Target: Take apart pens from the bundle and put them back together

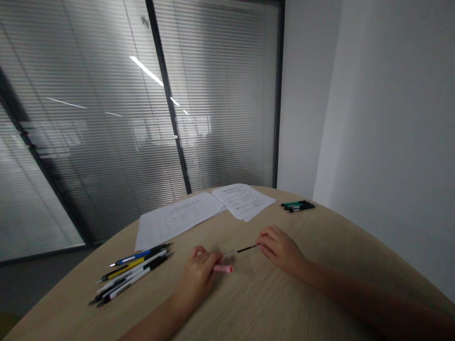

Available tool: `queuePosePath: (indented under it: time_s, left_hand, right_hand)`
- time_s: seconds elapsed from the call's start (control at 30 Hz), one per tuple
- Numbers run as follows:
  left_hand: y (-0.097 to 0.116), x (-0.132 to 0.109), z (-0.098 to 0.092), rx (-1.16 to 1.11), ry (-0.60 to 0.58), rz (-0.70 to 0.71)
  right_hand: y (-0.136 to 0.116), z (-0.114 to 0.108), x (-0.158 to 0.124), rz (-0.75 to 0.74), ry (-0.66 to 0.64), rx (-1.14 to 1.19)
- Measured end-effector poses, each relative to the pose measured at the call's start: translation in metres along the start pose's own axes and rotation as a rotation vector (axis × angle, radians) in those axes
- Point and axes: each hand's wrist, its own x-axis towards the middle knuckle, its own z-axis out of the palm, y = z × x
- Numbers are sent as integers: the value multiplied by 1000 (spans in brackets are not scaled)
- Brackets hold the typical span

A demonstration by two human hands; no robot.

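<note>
Near the middle of the wooden table (284, 293), my left hand (201, 272) is closed round a pink pen barrel (223, 268), whose open end points right. My right hand (279, 248) pinches one end of a thin refill (246, 248), dark along its right part and clear toward the left. The refill's clear end reaches to the fingers of my left hand, above the pink barrel; whether those fingers grip it is too small to tell. Both hands are just over the tabletop, a short distance apart.
Several pens (131, 272), blue, yellow, white and black, lie in a pile at the left. Printed sheets (177, 218) lie at the back, with another sheet (245, 200) beside them. Several green and black pens (297, 206) rest at the back right. A glass partition stands behind.
</note>
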Motion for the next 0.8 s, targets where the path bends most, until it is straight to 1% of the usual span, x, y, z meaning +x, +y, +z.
queuePosePath:
  time_s: [0.13, 0.23, 0.3, 0.37, 0.47, 0.53, 0.6, 0.8]
  left_hand:
    - [-2, -2, 2, -9, 4, -12]
    - [-3, -1, 2, 16, -7, -7]
    - [-3, -2, 3, 56, 16, -9]
    - [-4, -2, 3, 95, 23, -21]
    - [-2, -1, 3, 132, -9, -56]
    - [0, 0, 1, 136, -32, -59]
    - [2, 1, -1, 134, -49, -47]
    - [3, 1, 2, 179, -94, -61]
  right_hand:
    - [0, 1, 1, -4, -11, -5]
    - [1, 2, 2, 36, -7, -14]
    - [5, 3, 4, 108, 18, -15]
    - [12, 5, 5, 214, 56, -4]
    - [28, 11, 6, 406, 87, 16]
    - [38, 15, 6, 491, 76, 23]
    - [43, 19, 5, 512, 47, 32]
    - [44, 20, 2, 449, -36, 67]
